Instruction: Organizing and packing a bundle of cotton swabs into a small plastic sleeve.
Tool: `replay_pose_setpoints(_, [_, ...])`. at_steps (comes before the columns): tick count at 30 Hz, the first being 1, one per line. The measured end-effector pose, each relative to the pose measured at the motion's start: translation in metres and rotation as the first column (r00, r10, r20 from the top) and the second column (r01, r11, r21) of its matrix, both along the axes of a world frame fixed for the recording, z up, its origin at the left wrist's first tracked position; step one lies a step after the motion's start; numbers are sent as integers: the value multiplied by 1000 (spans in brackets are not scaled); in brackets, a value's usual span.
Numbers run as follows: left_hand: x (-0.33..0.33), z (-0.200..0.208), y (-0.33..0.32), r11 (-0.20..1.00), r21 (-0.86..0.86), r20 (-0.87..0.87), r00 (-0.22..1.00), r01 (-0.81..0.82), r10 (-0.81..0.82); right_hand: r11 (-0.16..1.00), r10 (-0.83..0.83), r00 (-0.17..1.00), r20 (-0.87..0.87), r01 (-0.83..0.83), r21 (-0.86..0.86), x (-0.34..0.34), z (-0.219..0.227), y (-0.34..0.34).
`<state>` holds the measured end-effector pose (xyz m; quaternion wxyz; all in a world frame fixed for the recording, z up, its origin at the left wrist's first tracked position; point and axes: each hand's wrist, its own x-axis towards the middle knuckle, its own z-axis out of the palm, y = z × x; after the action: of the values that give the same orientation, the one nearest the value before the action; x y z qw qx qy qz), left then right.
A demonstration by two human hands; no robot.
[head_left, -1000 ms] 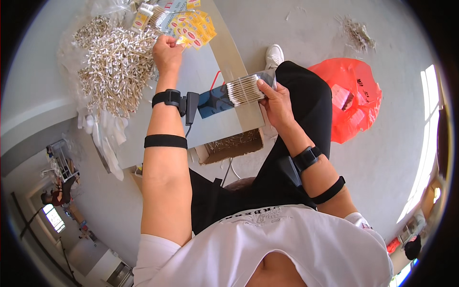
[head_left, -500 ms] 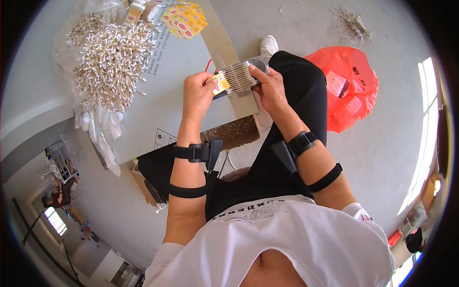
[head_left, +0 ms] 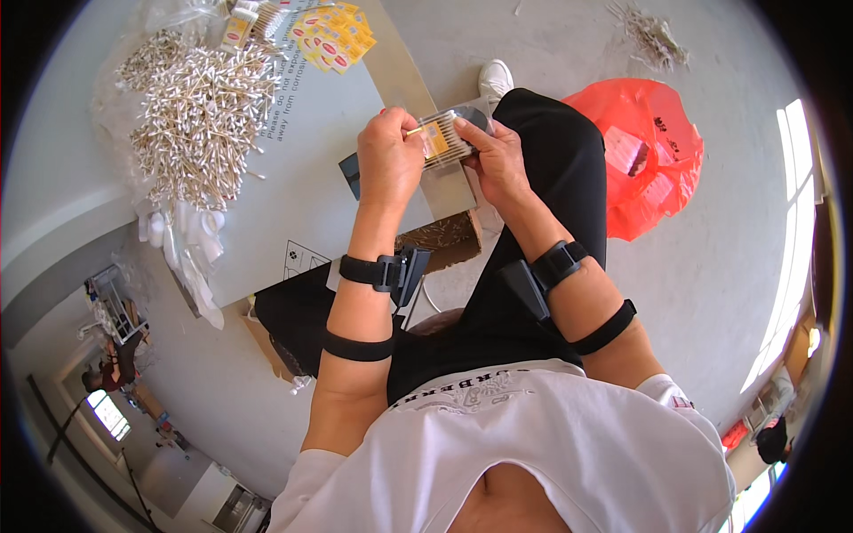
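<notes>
Floor: grey concrete, with a cardboard sheet (head_left: 311, 178) spread out as the work surface just past the fingers.
Left hand (head_left: 389, 160): curled shut, fingers pressed together and pinching the left end of the swab bundle; thumb side faces up toward the camera.
Right hand (head_left: 498, 160): closed on the other end, fingertips pinching the right edge of the bundle, thumb tucked on the near side.
Swab bundle (head_left: 442, 139): a flat row of cotton swabs with a yellow label bit on it, held right between both sets of fingertips, up in the air over the sheet's edge and the person's knee.
Loose swabs (head_left: 200, 115): big messy heap on clear plastic, well off to the left of the left fingers.
Yellow packs (head_left: 333, 40): small pile beyond the left fingers, at the far end of the sheet.
Red bag (head_left: 644, 155): crumpled on the floor, well to the right of the right fingers.
Brown box (head_left: 442, 240): small open box just below the hands, near the wrists.
Wrists: black strapped bands on both forearms; can't tell what the little units on them are.
</notes>
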<state>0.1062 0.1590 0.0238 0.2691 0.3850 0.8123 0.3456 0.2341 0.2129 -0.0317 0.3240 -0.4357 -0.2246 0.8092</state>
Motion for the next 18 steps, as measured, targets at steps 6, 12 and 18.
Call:
replay_pose_setpoints(6, [6,3,1,998,-46,21,999,-38,39,1000,12,1000,10,-11,-3,2,-3,1])
replay_pose_setpoints(12, [7,0,-21,994,96,-318,948,55,-22,998,50,999,-4,-50,-24,4,-9,5])
replay_pose_setpoints(18, [26,-21,-56,987,-132,-610,778,87,-150,997,-32,997,64,28,68,-3,8,0])
